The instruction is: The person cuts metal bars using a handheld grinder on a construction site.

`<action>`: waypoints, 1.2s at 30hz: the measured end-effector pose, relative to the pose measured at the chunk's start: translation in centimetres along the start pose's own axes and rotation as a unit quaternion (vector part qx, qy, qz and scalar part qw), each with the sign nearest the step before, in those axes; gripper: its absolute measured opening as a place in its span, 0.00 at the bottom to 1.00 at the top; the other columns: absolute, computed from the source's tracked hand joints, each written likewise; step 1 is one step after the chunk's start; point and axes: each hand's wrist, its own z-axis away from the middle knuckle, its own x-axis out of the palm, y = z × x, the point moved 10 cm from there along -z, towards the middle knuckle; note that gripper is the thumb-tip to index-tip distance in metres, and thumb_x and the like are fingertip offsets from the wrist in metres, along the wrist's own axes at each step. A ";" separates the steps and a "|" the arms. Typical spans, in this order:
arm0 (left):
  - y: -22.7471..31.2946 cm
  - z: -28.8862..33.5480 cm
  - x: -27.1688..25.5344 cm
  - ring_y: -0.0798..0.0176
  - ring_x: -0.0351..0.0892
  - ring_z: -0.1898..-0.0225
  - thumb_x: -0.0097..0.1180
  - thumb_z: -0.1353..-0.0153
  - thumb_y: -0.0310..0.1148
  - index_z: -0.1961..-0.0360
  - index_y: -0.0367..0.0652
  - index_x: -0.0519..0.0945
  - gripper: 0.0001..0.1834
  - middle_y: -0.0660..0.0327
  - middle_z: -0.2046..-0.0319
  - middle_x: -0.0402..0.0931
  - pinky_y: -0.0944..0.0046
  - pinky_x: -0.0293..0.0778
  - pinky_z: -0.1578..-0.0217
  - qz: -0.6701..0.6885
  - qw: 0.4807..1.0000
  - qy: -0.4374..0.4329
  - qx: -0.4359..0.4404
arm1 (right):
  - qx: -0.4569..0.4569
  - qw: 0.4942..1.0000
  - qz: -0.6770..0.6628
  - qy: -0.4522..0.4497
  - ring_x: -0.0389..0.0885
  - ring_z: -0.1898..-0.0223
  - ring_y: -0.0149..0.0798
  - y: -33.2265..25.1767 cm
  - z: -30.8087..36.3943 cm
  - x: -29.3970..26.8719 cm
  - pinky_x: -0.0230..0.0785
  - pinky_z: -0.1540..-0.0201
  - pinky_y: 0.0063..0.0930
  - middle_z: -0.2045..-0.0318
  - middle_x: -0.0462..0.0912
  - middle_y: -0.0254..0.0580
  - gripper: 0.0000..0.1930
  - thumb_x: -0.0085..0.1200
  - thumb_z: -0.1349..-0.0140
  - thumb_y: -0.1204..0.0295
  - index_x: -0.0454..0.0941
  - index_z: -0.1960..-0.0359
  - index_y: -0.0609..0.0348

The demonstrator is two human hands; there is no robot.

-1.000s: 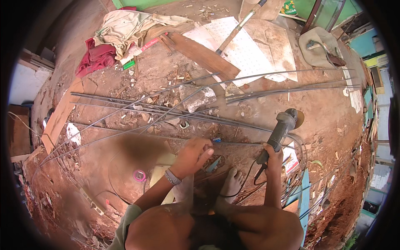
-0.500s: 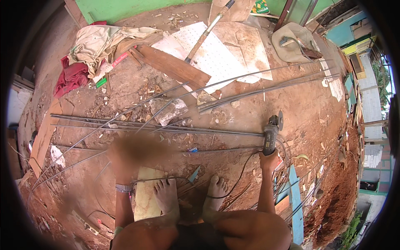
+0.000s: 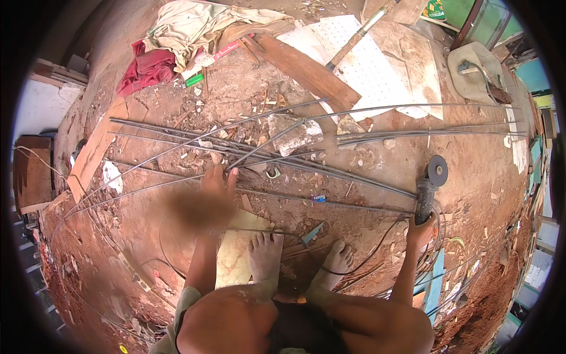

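My right hand (image 3: 422,229) is wrapped round the body of an angle grinder (image 3: 425,192). Its dark cutting disc (image 3: 437,170) points away from me, beside the right ends of several thin metal rods (image 3: 348,173). My left hand (image 3: 219,180) reaches out to the rods at left of centre, fingers stretched and a little apart at a crossing bent rod (image 3: 259,147). A brown blur covers the back of that hand and the wrist. Whether the fingertips touch a rod, I cannot tell. A black cable (image 3: 377,253) runs from the grinder past my bare feet.
A whitish stone block (image 3: 295,134) lies under the rods. Farther off are a brown plank (image 3: 306,68), white sheets (image 3: 368,74), beige cloth (image 3: 200,23) and red cloth (image 3: 147,69). A pale board (image 3: 242,251) lies by my left foot. Rubble covers the dirt floor.
The view has shifted, so the scene sits farther right. My left hand has reached forward to the rods, and its fingers now show. The grinder has tilted, its disc showing more of its face.
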 end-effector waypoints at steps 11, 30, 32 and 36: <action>-0.6 -0.6 -0.5 0.47 0.72 0.76 0.68 0.44 0.49 0.76 0.37 0.74 0.25 0.53 0.77 0.74 0.52 0.68 0.72 -0.002 0.998 -0.002 -0.068 | -0.040 0.993 -0.051 -0.096 0.77 0.46 0.61 1.3 -2.8 1.1 0.68 0.43 0.49 0.49 0.78 0.64 0.38 0.68 0.49 0.60 0.66 0.39 0.66; 0.7 2.9 -5.9 0.54 0.66 0.83 0.66 0.46 0.41 0.81 0.40 0.75 0.18 0.58 0.86 0.68 0.56 0.64 0.78 0.020 0.987 0.153 -0.033 | -0.088 0.977 -0.168 -0.099 0.84 0.61 0.49 0.0 -3.4 -0.1 0.73 0.55 0.41 0.62 0.84 0.55 0.37 0.71 0.52 0.55 0.73 0.45 0.68; 1.0 2.3 -4.8 0.54 0.64 0.84 0.66 0.46 0.40 0.81 0.40 0.73 0.18 0.58 0.86 0.67 0.56 0.63 0.79 -0.013 0.985 0.172 0.006 | -0.068 0.977 -0.175 -0.098 0.83 0.64 0.44 0.5 -2.7 -1.5 0.73 0.59 0.39 0.64 0.83 0.51 0.36 0.72 0.52 0.55 0.74 0.47 0.68; -0.9 2.4 -4.6 0.53 0.66 0.84 0.65 0.46 0.39 0.82 0.41 0.72 0.18 0.57 0.85 0.69 0.55 0.63 0.79 0.024 0.987 0.155 -0.017 | -0.077 0.977 -0.149 -0.131 0.83 0.61 0.46 -0.4 -2.3 -1.9 0.73 0.57 0.39 0.62 0.83 0.54 0.37 0.71 0.51 0.55 0.73 0.46 0.69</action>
